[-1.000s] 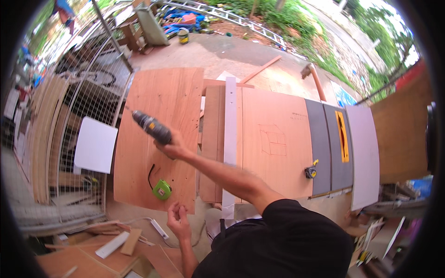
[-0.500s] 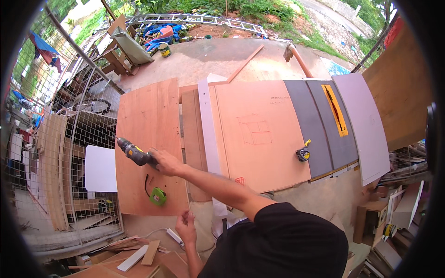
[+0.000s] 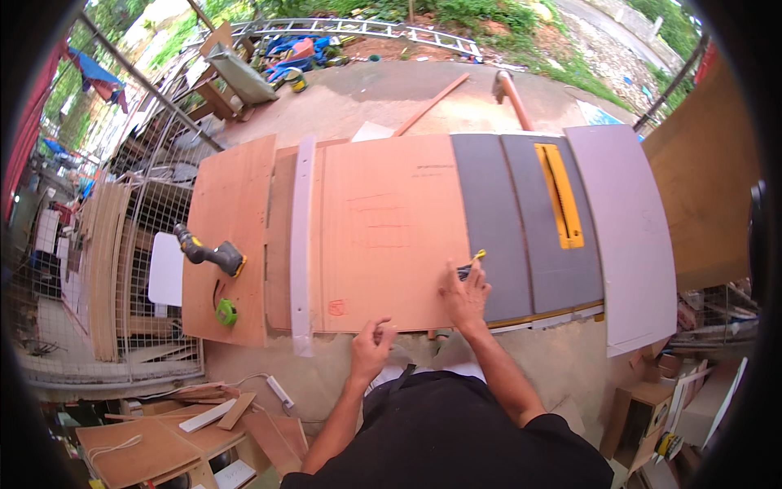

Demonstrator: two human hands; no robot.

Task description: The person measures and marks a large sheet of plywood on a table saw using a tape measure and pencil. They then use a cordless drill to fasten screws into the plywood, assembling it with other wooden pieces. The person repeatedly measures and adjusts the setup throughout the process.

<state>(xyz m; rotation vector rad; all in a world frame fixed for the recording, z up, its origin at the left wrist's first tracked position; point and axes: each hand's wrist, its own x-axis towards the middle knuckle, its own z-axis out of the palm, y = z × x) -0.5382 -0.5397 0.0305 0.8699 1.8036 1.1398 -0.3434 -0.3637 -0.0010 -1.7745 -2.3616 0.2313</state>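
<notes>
At the seam between a plywood panel (image 3: 391,285) and grey boards, my right hand (image 3: 466,303) reaches over a black-and-yellow tape measure (image 3: 466,271). Its fingers are apart around the tape measure and hide part of it. My left hand (image 3: 371,352) is by the panel's front edge with fingers curled together; what they hold, if anything, I cannot make out. On the left board (image 3: 232,171) lies a cordless drill (image 3: 208,253), beside a green tape measure (image 3: 226,311). Red pencil lines mark the plywood panel.
A pale strip (image 3: 301,236) crosses the work surface left of the panel. Right of it, a yellow slotted insert (image 3: 560,196) sits in the grey boards (image 3: 497,220), and a pale sheet (image 3: 627,236) overlaps the end. Wire mesh (image 3: 147,244) stands left; wood offcuts (image 3: 212,416) lie lower left.
The right hand has let go of the drill, now lying on the left board, and moved right to the black-and-yellow tape measure. The left hand and the view have shifted right.
</notes>
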